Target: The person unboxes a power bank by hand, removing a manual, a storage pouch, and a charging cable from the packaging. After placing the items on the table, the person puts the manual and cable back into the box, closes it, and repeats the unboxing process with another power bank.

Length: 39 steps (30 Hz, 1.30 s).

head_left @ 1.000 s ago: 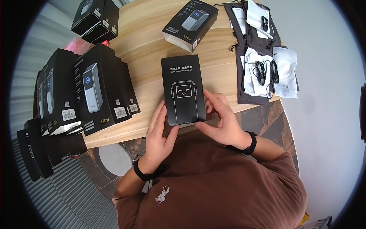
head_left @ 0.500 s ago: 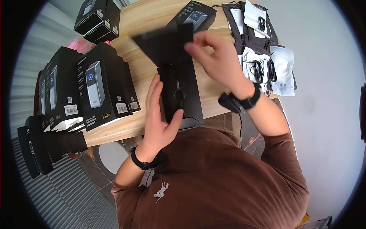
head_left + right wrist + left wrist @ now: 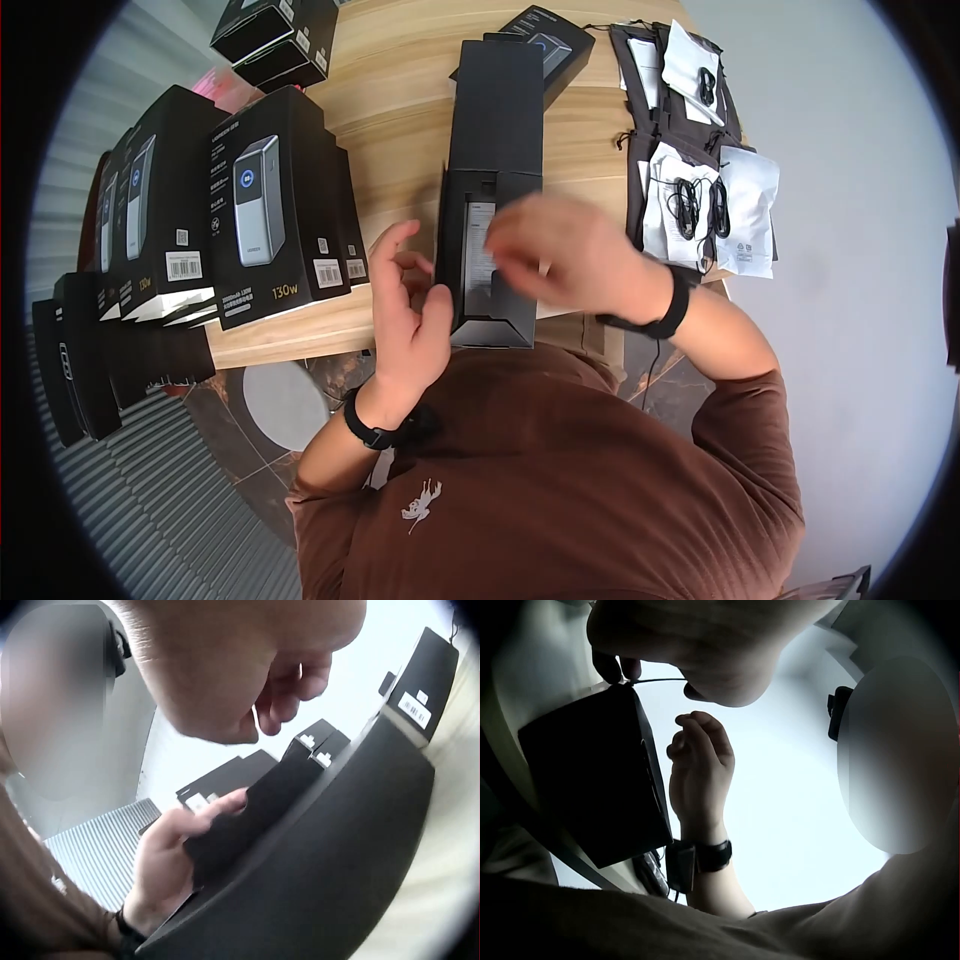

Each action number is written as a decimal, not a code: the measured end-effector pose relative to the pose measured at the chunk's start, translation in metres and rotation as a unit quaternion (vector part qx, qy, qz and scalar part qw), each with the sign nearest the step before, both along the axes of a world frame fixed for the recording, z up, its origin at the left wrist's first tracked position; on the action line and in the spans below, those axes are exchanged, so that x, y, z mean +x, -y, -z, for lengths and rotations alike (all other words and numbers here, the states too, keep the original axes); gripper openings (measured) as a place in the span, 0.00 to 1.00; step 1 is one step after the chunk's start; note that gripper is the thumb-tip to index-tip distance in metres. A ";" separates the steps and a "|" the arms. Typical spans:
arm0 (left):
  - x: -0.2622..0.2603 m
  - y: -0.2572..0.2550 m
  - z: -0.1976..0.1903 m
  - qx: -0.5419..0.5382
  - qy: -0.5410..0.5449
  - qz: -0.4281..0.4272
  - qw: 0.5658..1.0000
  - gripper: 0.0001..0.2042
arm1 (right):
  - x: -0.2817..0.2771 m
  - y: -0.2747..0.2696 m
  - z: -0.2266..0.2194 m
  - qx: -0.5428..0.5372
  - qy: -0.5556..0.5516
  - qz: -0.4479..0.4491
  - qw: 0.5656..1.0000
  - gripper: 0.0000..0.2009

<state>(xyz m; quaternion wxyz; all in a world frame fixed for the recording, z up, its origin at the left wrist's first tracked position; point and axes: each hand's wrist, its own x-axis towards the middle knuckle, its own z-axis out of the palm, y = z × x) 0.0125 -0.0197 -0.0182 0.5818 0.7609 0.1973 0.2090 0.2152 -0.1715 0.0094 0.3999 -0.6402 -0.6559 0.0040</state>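
An open black box [image 3: 492, 332] lies before me, its outer lid [image 3: 497, 110] folded back away from the body. Inside is a light grey surface with small printed text [image 3: 480, 235]. My left hand [image 3: 412, 300] is at the box's left side, where its bent fingers and thumb hold a raised dark inner flap [image 3: 255, 821]. Above the right half of the box, my right hand [image 3: 570, 255] is blurred, partly covering the printed surface. Its fingers are loosely bent in the left wrist view, and nothing shows between them.
Several boxes with a power bank picture [image 3: 262, 205] stand at the left, with more stacked at the far left [image 3: 285, 45]. One such box [image 3: 565, 45] lies behind the lid. Dark pouches [image 3: 630, 150], white packets [image 3: 750, 215] and coiled cables [image 3: 688, 208] lie at the right.
The outer lid went from closed to folded back, lifted by my right hand. The inner cover has opened leftward beside my left hand, uncovering the printed surface. My right hand came back over the box.
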 end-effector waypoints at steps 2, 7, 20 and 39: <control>0.001 0.000 -0.005 -0.006 0.014 -0.003 1.000 0.33 | -0.024 0.005 0.000 -0.034 0.030 -0.046 0.998 0.12; 0.000 -0.002 0.008 0.046 0.055 -0.027 0.997 0.29 | -0.022 0.020 -0.007 -0.027 0.058 -0.054 0.996 0.10; -0.008 -0.005 0.023 0.023 -0.006 -0.007 1.000 0.22 | -0.010 0.067 0.020 -0.091 -0.037 0.120 0.988 0.11; -0.009 -0.007 0.027 0.277 -0.085 0.084 0.954 0.39 | -0.020 -0.024 -0.008 -0.301 0.287 0.103 0.904 0.23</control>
